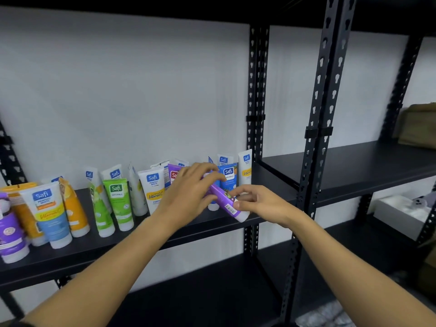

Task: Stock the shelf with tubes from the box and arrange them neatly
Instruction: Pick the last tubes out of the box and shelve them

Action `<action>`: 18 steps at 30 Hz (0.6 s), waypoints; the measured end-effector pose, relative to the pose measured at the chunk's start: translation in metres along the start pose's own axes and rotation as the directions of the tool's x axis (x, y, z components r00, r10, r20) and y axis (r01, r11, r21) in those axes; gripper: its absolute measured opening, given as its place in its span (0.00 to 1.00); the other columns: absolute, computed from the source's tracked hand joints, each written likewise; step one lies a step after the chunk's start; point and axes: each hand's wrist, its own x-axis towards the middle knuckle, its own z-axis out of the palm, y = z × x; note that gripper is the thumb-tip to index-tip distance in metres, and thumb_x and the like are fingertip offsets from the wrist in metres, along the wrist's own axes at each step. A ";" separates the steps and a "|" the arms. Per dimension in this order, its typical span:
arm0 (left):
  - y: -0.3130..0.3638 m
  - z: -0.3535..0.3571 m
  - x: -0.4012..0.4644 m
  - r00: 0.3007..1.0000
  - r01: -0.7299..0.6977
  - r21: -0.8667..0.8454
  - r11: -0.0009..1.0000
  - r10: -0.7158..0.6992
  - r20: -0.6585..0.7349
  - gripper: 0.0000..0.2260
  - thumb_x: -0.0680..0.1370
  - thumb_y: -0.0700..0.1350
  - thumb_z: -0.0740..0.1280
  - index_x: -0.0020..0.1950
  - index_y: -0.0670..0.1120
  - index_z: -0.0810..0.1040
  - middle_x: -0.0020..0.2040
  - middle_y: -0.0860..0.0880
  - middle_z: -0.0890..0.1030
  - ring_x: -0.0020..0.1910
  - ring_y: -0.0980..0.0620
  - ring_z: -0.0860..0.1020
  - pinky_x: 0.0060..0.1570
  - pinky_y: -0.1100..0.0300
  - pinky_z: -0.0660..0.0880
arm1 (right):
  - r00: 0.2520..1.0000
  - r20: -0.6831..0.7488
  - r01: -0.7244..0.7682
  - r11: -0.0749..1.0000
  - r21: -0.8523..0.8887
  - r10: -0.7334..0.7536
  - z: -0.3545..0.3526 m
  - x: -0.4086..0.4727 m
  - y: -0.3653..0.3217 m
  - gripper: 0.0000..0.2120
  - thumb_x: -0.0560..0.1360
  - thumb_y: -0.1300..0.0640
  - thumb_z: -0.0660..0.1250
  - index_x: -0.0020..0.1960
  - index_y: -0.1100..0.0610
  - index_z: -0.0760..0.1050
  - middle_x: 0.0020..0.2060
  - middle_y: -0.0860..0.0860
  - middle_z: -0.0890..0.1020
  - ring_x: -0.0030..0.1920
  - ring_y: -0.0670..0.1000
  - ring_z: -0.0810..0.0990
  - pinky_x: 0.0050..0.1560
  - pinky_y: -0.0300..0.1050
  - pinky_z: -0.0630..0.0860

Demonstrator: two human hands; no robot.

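A purple tube with a white cap and a barcode lies tilted just above the front edge of the black shelf. My left hand grips its upper part from above. My right hand pinches its cap end with thumb and fingers. Behind the hands stand several upright tubes: a white and yellow one, a blue one and a white one. Green tubes, orange tubes and a blue-and-yellow tube stand further left. The box is not in view.
Black perforated uprights rise just right of the hands. The neighbouring shelf to the right holds an olive bag at its far end. A white box sits on a lower right shelf. A purple tube stands at the far left.
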 end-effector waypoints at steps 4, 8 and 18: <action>0.019 0.015 -0.023 0.944 0.285 -0.238 0.929 -0.315 -0.099 0.20 0.78 0.46 0.69 0.69 0.50 0.69 0.67 0.52 0.70 0.66 0.54 0.69 0.63 0.59 0.67 | 0.993 -0.115 0.003 0.997 0.076 0.006 -0.006 -0.008 0.015 0.14 0.77 0.52 0.71 0.62 0.48 0.76 0.51 0.48 0.86 0.56 0.48 0.83 0.55 0.43 0.78; 0.040 0.047 -0.051 0.903 0.430 -0.198 0.881 -0.415 0.115 0.23 0.80 0.60 0.52 0.70 0.49 0.67 0.65 0.53 0.71 0.64 0.55 0.70 0.63 0.59 0.68 | 0.945 -0.325 0.083 0.986 0.145 -0.032 -0.008 -0.014 0.023 0.14 0.76 0.56 0.72 0.60 0.50 0.75 0.48 0.48 0.86 0.52 0.46 0.84 0.50 0.39 0.77; 0.045 0.102 -0.072 0.854 0.476 0.042 0.878 -0.473 0.218 0.35 0.79 0.64 0.41 0.75 0.45 0.66 0.74 0.48 0.69 0.75 0.52 0.64 0.76 0.58 0.50 | 0.716 -0.697 0.125 0.988 0.087 -0.029 -0.002 0.002 0.050 0.19 0.73 0.58 0.76 0.59 0.50 0.71 0.47 0.46 0.84 0.46 0.40 0.83 0.42 0.34 0.77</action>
